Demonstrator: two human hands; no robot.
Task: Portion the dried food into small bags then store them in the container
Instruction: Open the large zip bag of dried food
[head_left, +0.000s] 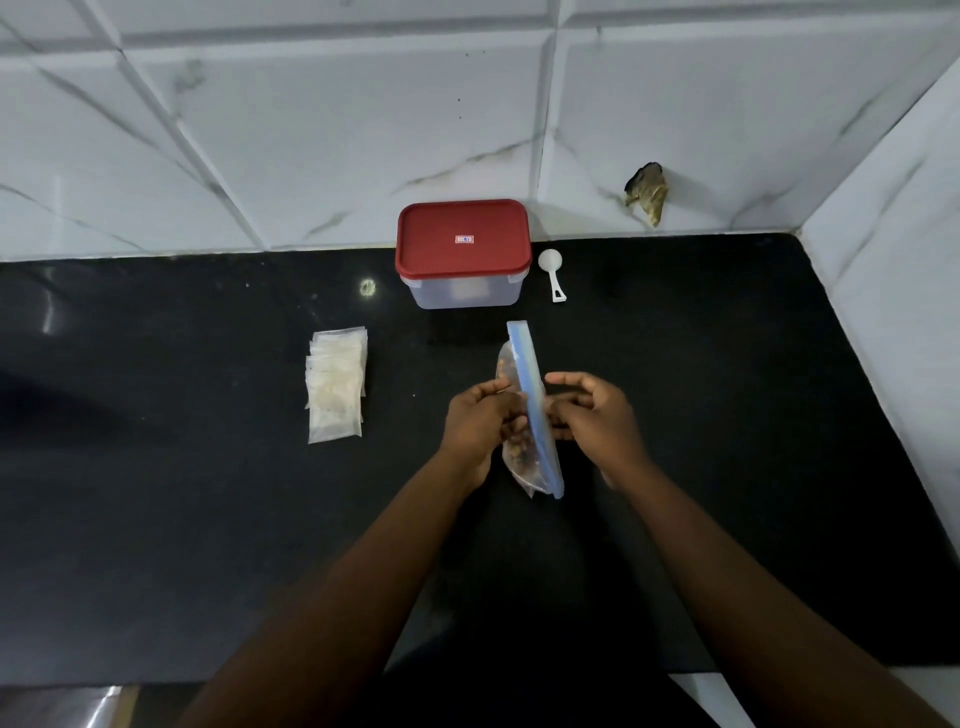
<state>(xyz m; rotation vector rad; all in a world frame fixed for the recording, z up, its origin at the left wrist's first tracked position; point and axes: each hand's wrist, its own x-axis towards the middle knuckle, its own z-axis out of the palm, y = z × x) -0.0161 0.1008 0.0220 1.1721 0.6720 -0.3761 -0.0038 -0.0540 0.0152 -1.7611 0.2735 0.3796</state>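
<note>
My left hand (483, 415) and right hand (592, 415) both pinch the food bag (524, 353), upright on the counter (208, 519). Behind stands the lidded container (462, 244), 1 scoop (551, 270) beside it; small bags (335, 384) lie left.

Scoop (551, 273) right of container (463, 260) — small bags (335, 383) front-left

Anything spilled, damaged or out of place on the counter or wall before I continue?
No spill shows. One oddity: a ragged dark patch on the wall tile, right of the container, looks like a break or something stuck there; unclear which. Left hand and right hand hold the zip bag; scoop and small bags lie tidy.
</note>
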